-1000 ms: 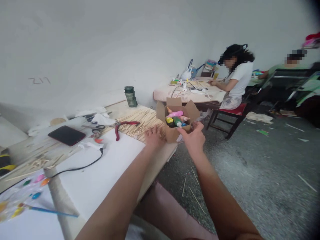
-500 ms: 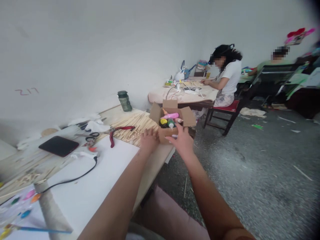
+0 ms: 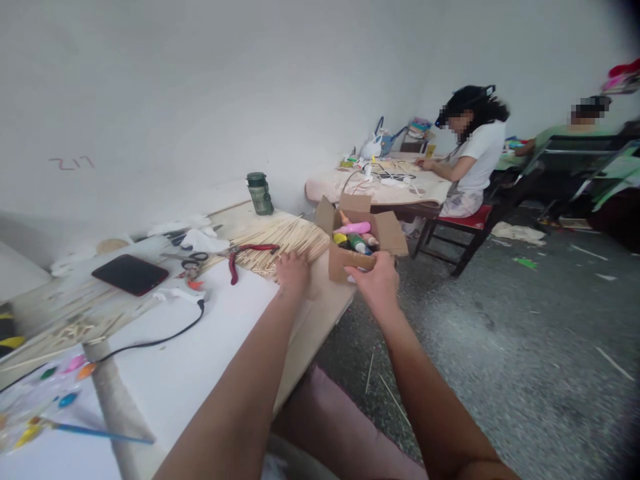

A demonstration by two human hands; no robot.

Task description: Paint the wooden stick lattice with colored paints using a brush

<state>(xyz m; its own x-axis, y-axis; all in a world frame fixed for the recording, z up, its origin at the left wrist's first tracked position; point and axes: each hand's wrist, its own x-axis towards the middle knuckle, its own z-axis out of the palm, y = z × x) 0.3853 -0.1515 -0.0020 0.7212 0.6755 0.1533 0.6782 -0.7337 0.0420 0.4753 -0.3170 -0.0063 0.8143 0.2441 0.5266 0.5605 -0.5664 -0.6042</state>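
A small cardboard box with raised flaps stands at the table's right corner. Several paint bottles lie in it, among them a pink bottle and a green bottle. My right hand grips the near side of this box, thumb outside and fingers at the rim. Thin wooden sticks are spread in a heap left of the box. My left hand rests on their near end, fingers apart, away from the box. Red-handled pliers lie beside the sticks.
White paper covers the near table. On the left are a black tablet, scissors, a white corded tool, a paint palette and a brush. A green bottle stands behind. A co-worker sits beyond.
My left hand has come away from the box onto the sticks. My right hand has closed more on the box's near side. The view has swung slightly left.
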